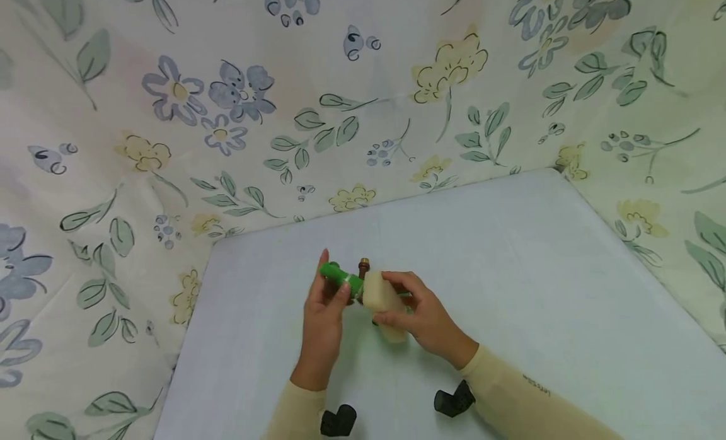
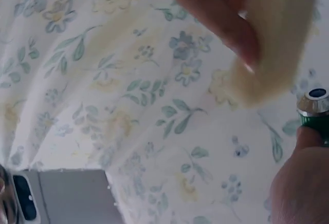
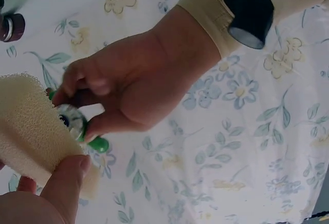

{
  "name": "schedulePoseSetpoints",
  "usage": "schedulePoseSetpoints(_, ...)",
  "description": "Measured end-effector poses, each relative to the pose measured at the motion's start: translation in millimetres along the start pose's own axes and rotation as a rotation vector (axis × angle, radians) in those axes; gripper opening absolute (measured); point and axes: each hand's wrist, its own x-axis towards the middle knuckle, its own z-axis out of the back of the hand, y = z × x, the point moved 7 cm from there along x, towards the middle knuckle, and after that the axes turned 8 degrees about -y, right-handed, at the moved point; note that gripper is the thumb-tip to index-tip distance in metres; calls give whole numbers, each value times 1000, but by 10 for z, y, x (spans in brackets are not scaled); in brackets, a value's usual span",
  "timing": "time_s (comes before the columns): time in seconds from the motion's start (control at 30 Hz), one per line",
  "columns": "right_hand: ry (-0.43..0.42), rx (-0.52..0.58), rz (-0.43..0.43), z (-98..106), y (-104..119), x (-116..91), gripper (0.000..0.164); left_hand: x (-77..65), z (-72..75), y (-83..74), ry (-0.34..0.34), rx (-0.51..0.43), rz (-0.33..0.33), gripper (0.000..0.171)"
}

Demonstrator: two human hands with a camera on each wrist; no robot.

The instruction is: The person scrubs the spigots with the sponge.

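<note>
My left hand [image 1: 326, 314] grips a green item [image 1: 340, 276] with a pale band, thumb on its near side. A metal-ringed end with a dark centre shows on it in the left wrist view; its kind cannot be told. Close by, a dark brown fitting with a gold-coloured end [image 1: 364, 266] sticks up; whether it joins the green item is hidden. With thumb and fingers, my right hand [image 1: 428, 317] holds a cream sponge [image 1: 386, 304] right beside the green item. In the right wrist view the porous sponge [image 3: 31, 131] partly covers that item, so contact cannot be told.
A white table [image 1: 510, 257] lies beneath both hands. Floral cloth [image 1: 351, 131] hangs behind it and along its sides. Black angled wrist-worn pieces [image 1: 454, 400] sit by both sleeves. A dark brown cylinder end [image 3: 13, 27] shows at the right wrist view's upper left.
</note>
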Motion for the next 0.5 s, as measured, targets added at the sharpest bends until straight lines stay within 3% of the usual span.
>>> schedulePoseSetpoints(0.13, -30, -23, 14, 140, 38, 51, 61, 135, 416, -220, -133, 269, -186, 58)
schedulePoseSetpoints(0.3, -89, -26, 22, 358, 83, 100, 60, 212, 925, -179, -261, 573, -361, 53)
schedulePoseSetpoints(0.4, -107, -29, 25, 443, 108, 118, 60, 183, 1113, -75, -275, 742, -405, 54)
schedulePoseSetpoints(0.5, -118, -33, 19, 496, 119, 119, 60, 118, 1236, 88, -238, 903, -420, 53)
